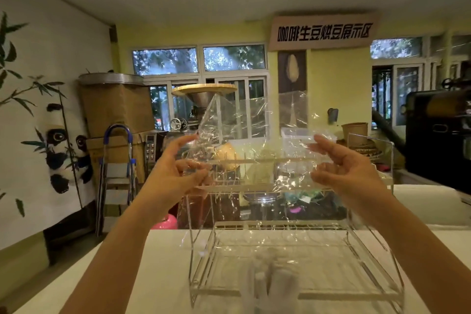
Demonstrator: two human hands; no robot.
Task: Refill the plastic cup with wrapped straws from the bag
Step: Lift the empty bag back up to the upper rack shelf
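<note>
I hold a clear, crinkled plastic bag [244, 140] up at chest height, stretched between both hands. My left hand [178, 171] pinches its left edge and my right hand [349, 168] grips its right edge. The bag looks see-through with no straws visible inside it. Low down in front of me, blurred white wrapped straws [267, 280] stand bunched together in what seems to be the plastic cup, whose outline I cannot make out clearly.
A clear acrylic rack [377, 275] with two tiers stands on the white table [132, 275], around the straws. Behind the table are jars, paper cups [354, 131], a step ladder [116, 178] at the left and a black machine [438, 132] at the right.
</note>
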